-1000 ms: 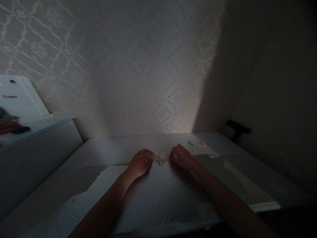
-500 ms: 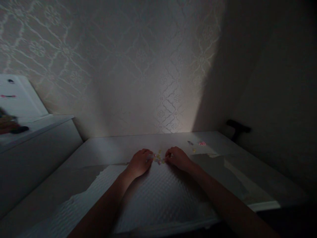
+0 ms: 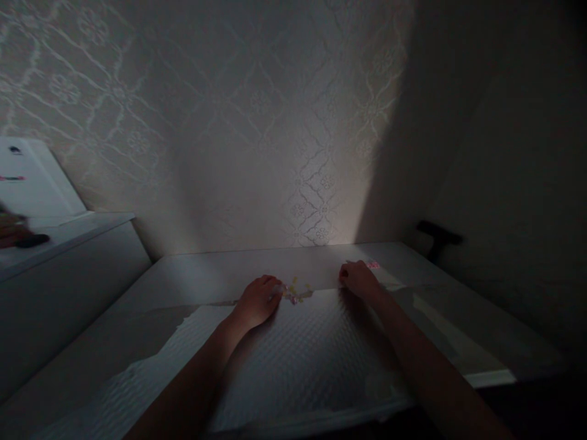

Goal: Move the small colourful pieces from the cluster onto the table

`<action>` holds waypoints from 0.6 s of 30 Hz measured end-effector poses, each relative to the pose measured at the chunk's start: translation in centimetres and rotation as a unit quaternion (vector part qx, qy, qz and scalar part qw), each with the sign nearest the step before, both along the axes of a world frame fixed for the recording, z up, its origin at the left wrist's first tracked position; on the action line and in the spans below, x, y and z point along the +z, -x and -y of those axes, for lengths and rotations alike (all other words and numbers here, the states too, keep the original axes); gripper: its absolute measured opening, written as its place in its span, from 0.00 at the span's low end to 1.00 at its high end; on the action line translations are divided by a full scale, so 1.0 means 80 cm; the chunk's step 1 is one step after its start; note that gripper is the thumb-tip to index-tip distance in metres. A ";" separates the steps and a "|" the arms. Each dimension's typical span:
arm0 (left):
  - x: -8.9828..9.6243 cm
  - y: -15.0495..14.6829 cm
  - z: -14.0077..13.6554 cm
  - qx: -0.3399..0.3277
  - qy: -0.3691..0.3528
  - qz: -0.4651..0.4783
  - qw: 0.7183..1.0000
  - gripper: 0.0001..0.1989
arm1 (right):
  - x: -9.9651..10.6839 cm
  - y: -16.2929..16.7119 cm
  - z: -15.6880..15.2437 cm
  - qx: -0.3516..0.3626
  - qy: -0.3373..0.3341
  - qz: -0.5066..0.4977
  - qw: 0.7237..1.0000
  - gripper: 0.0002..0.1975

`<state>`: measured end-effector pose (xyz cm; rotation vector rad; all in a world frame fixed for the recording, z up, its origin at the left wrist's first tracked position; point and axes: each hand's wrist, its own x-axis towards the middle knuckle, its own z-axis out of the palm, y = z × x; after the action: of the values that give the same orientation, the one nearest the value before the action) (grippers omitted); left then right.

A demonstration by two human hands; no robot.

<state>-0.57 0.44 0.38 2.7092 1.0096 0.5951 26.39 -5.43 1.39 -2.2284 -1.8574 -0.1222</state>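
Note:
My left hand (image 3: 259,299) rests at the far edge of the white textured sheet (image 3: 284,360), its fingers curled in a pinch. A pale, see-through bit (image 3: 276,289) shows at its fingertips, too small and dim to name. Just right of these fingertips lies a cluster of small yellow and pinkish pieces (image 3: 294,298), perhaps beads. My right hand (image 3: 361,280) is farther right, over the back of the table, with its fingers closed together. What they hold, if anything, is hidden. Close behind it lies a small pink-and-white item (image 3: 373,265).
A white cabinet (image 3: 82,244) stands at the left, with a white board (image 3: 36,177) and a dark object (image 3: 32,241) on top. Patterned wallpaper (image 3: 257,122) rises behind the table (image 3: 202,272). A black T-shaped object (image 3: 438,235) is at the right.
My right hand has moved right and slightly back, away from the yellow and pinkish pieces towards the pink-and-white item. My left hand has stayed nearly still.

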 end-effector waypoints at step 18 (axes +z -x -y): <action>0.003 -0.001 0.002 0.000 -0.003 0.003 1.000 0.12 | 0.002 -0.037 0.009 -0.092 0.020 -0.049 0.994 0.08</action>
<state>-0.49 0.25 0.61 2.7111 1.0067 0.6061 29.31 -6.15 1.56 -2.3838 -1.6162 -0.0071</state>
